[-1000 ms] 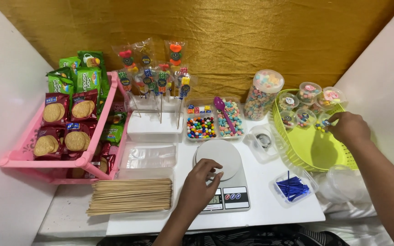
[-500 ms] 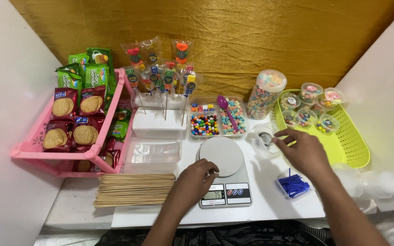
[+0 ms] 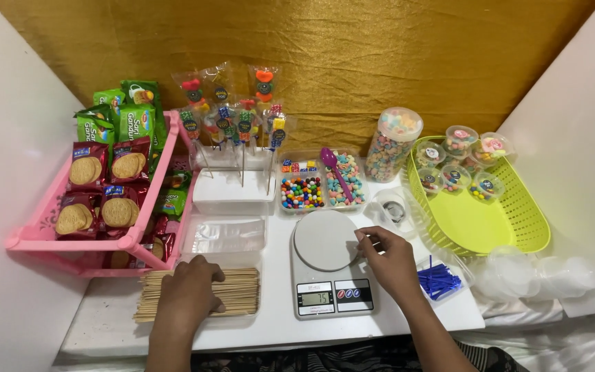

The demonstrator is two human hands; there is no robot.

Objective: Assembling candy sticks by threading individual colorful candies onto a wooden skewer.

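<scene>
The skewers (image 3: pixel 201 293) under the left hand (image 3: pixel 189 296) look like pale, matt wood. The scale (image 3: pixel 330 265) at the right hand (image 3: pixel 388 260) is smooth white plastic with a matt round plate. At ten o'clock, a glossy pink plastic rack (image 3: pixel 43 238); at two o'clock, a perforated lime plastic basket (image 3: pixel 511 220). Behind hangs creased golden cloth (image 3: pixel 380 55) with a faint sheen.

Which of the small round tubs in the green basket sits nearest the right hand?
The small tub at the green basket's left edge; the others lie farther from the right hand.
</scene>
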